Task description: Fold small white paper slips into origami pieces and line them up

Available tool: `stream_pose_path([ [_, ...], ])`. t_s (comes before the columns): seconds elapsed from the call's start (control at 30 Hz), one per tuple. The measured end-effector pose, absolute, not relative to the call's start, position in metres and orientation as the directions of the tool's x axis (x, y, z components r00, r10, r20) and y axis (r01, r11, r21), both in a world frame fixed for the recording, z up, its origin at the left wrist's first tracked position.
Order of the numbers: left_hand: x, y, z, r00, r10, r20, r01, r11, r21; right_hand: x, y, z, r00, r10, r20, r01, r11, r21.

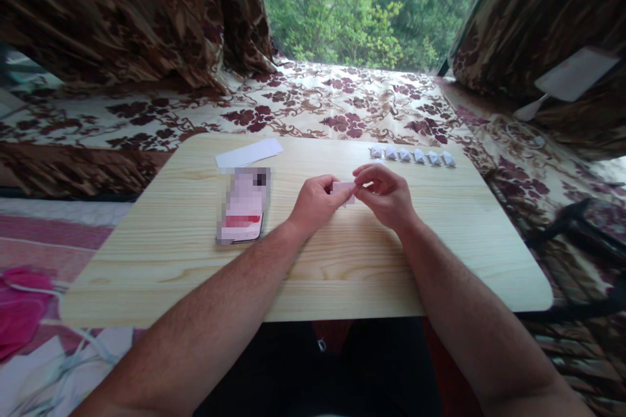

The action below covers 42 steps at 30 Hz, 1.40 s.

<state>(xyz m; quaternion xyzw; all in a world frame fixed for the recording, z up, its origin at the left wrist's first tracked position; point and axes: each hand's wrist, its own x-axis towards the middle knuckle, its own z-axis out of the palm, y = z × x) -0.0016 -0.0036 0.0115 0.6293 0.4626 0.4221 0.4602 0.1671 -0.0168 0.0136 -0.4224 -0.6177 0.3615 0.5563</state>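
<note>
Both my hands meet over the middle of a light wooden table (pixel 195 273). My left hand (pixel 315 203) and my right hand (pixel 384 194) pinch a small white piece of paper (pixel 343 189) between their fingertips, just above the tabletop. Both hands are closed on it. A row of several small folded white paper shapes (pixel 412 156) lies at the far right of the table, beyond my right hand. A white paper strip (pixel 249 153) lies at the far left of the table, with a phone (pixel 243 208) lying flat below it, to the left of my left hand.
The table stands on a bed with a floral brown and cream cover (pixel 313 101). Patterned curtains (pixel 122 13) hang on both sides of a window with green trees (pixel 357 10). A pink cloth (pixel 19 306) and white cables lie at lower left. A dark chair (pixel 581 234) stands at right.
</note>
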Motion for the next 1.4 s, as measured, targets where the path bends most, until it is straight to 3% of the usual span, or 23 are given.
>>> stream_pose_path([
  [0.23, -0.0026, -0.0023, 0.0114, 0.245, 0.964, 0.104, 0.159, -0.145, 0.977, 0.1686, -0.0142, 0.0118, -0.051, 0.958, 0.282, 0.147, 0.287, -0.947],
  [0.47, -0.0015, -0.0043, 0.0134, 0.272, 0.959, 0.084, 0.007, -0.089, 0.996, 0.1681, -0.0131, 0.0113, -0.077, 0.970, 0.230, 0.068, 0.236, -0.969],
  [1.23, 0.0014, -0.0020, 0.0093, 0.195, 0.978, 0.080, -0.100, -0.062, 0.993, 0.1671, -0.0124, 0.0060, -0.012, 0.957, 0.288, 0.269, 0.281, -0.921],
  [1.4, 0.0015, -0.0039, 0.0113, 0.211, 0.975, 0.063, 0.013, -0.067, 0.998, 0.1655, -0.0146, 0.0073, 0.022, 0.943, 0.331, 0.369, 0.300, -0.879],
])
